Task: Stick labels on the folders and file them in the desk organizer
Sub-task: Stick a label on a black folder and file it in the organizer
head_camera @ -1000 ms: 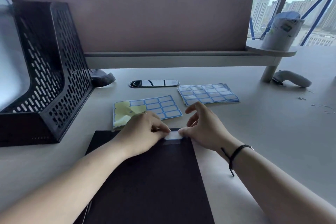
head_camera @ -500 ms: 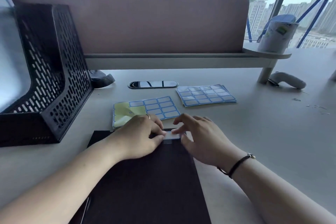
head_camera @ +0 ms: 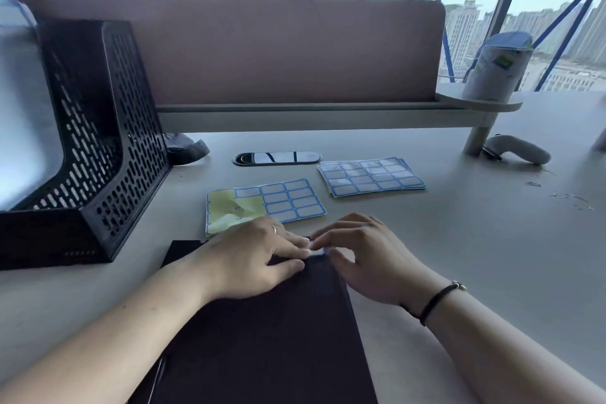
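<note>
Folder (head_camera: 262, 338): dark, flat on desk (head_camera: 459, 256)
Label (head_camera: 317, 251): at folder's far edge, mostly hidden
Left hand (head_camera: 259, 259): straight fingers press label
Right hand (head_camera: 367, 252): fingertips press label
Organizer (head_camera: 98, 141): far left

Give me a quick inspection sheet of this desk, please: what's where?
Surface: pale desk.
Job's things: dark folder flat; label at its top edge; part-used label sheet; stack of label sheets; black mesh organizer at left.
Clutter: white roll on shelf; white handheld device.
Hands: left hand and right hand press the label.
Cables: nothing seen.
Surroundings: pink partition, windows.
</note>
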